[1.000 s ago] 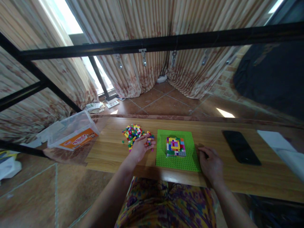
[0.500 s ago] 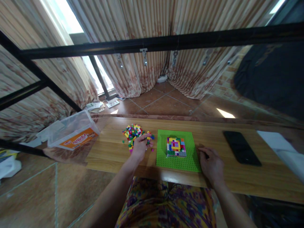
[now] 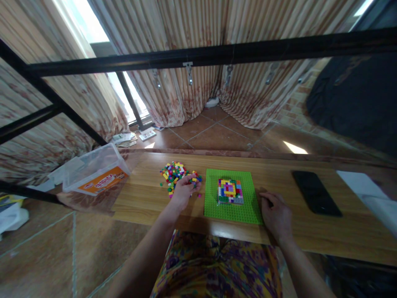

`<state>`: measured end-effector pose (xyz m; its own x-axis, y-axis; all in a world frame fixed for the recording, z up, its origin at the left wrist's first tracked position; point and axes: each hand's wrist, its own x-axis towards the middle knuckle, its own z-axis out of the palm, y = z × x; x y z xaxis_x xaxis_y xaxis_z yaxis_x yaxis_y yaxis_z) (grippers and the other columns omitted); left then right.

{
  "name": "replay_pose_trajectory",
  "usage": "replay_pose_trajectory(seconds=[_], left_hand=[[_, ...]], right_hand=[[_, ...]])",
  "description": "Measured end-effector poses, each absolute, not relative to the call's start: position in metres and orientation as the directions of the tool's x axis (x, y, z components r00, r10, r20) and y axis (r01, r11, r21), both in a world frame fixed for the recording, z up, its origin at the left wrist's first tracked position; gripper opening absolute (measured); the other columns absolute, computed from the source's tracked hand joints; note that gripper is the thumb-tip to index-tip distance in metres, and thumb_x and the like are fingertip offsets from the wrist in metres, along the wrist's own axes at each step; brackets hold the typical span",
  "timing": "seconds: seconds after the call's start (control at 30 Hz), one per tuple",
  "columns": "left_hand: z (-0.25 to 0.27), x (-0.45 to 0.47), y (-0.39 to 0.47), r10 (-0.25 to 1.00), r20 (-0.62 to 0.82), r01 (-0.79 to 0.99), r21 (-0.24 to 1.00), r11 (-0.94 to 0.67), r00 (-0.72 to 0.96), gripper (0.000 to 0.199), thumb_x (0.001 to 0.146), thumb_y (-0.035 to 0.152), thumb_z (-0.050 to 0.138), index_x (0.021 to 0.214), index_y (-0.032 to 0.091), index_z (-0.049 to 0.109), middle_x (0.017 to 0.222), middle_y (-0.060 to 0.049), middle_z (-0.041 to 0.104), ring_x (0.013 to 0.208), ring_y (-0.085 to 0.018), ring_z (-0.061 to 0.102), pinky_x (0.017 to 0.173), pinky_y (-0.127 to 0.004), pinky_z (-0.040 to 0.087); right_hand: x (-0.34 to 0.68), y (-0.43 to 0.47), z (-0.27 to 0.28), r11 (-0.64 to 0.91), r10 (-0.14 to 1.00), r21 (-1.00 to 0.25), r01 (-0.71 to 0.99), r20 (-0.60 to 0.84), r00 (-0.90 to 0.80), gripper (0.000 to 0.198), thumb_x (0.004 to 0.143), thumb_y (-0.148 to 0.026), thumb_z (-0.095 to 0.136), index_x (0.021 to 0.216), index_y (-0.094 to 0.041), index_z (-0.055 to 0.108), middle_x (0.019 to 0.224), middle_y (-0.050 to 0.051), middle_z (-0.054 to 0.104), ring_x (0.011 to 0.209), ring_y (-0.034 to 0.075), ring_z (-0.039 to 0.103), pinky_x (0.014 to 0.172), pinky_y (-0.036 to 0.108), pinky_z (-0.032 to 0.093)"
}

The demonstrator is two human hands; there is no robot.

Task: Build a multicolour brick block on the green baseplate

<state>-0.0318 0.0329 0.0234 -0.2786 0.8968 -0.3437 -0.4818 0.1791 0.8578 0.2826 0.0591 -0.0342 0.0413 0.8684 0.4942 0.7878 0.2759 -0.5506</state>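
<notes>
My left hand point(image 3: 182, 191) is at the right side of a heap of small multicoloured toy bricks point(image 3: 173, 170). Its fingers are partly stretched and apart, with several bricks around the tips; I see none firmly gripped. On a green studded baseplate point(image 3: 229, 215) sits a square block of colourful bricks point(image 3: 230, 191), with a yellow ring around a purple and pink middle on top. My right hand point(image 3: 277, 215) rests on the table beside the baseplate's right edge. Its fingers are curled in, and nothing shows between them.
The wooden table point(image 3: 139, 207) carries a black phone point(image 3: 315, 193) and white paper point(image 3: 359, 186) on the right. A clear plastic box point(image 3: 96, 165) with an orange label stands off its left end. A black metal bar point(image 3: 211, 58) crosses beyond the table, before curtains point(image 3: 186, 25).
My left hand's fingers have shifted slightly among the bricks at the heap's right side. My right hand, the baseplate and the brick block look unmoved.
</notes>
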Motion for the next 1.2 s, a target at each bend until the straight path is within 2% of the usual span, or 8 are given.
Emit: replay_pose_trajectory(seconds=[0.2,0.53,0.77,0.93,1.1,1.2], left_hand=[[0.022,-0.027,0.034,0.896,-0.288,-0.396,0.907,0.142,-0.339,0.023,0.062,0.01,0.069,0.085,0.014,0.069,0.074,0.0,0.068,0.064,-0.01,0.063,0.07,-0.028,0.054],[0.021,-0.026,0.037,0.871,-0.291,-0.355,0.923,0.147,-0.396,0.019,0.058,0.008,0.067,0.076,0.014,0.068,0.07,0.001,0.064,0.062,-0.01,0.06,0.066,-0.028,0.054],[0.015,-0.027,0.043,0.865,-0.265,-0.295,0.944,0.144,-0.427,0.019,0.062,0.012,0.074,0.079,0.016,0.067,0.078,0.0,0.065,0.069,-0.01,0.061,0.07,-0.027,0.054],[0.009,-0.032,0.047,0.87,-0.238,-0.203,0.965,0.163,-0.431,0.017,0.067,0.005,0.07,0.078,0.018,0.067,0.075,0.0,0.066,0.059,-0.011,0.056,0.062,-0.025,0.049],[0.004,-0.038,0.047,0.875,-0.203,-0.161,0.976,0.145,-0.439,0.026,0.067,0.0,0.065,0.082,0.021,0.069,0.075,-0.002,0.066,0.073,-0.018,0.062,0.074,-0.029,0.051],[0.008,-0.04,0.044,0.888,-0.134,-0.039,0.991,0.131,-0.441,0.032,0.064,-0.002,0.064,0.085,0.022,0.07,0.079,-0.004,0.067,0.084,-0.022,0.063,0.084,-0.033,0.05]], right_hand=[[0.282,0.058,-0.033,0.282,0.87,-0.549,0.786,0.492,0.032,0.03,0.087,-0.032,0.047,0.086,-0.016,0.072,0.09,0.011,0.07,0.083,0.023,0.065,0.079,0.038,0.053],[0.282,0.058,-0.032,0.283,0.866,-0.558,0.78,0.499,0.042,0.03,0.087,-0.033,0.046,0.085,-0.017,0.072,0.09,0.011,0.07,0.084,0.024,0.065,0.077,0.039,0.053],[0.281,0.057,-0.031,0.277,0.868,-0.566,0.776,0.493,0.049,0.029,0.087,-0.033,0.047,0.086,-0.017,0.071,0.092,0.012,0.07,0.085,0.024,0.065,0.078,0.039,0.052],[0.282,0.058,-0.033,0.277,0.872,-0.55,0.788,0.488,0.034,0.03,0.087,-0.034,0.046,0.086,-0.017,0.071,0.091,0.012,0.07,0.084,0.024,0.065,0.077,0.039,0.053],[0.284,0.059,-0.037,0.288,0.872,-0.551,0.783,0.488,0.023,0.03,0.087,-0.033,0.047,0.087,-0.017,0.071,0.093,0.012,0.07,0.086,0.024,0.066,0.079,0.04,0.053],[0.285,0.059,-0.038,0.292,0.866,-0.55,0.782,0.498,0.027,0.029,0.087,-0.033,0.047,0.087,-0.017,0.071,0.093,0.012,0.07,0.086,0.024,0.065,0.079,0.04,0.053]])
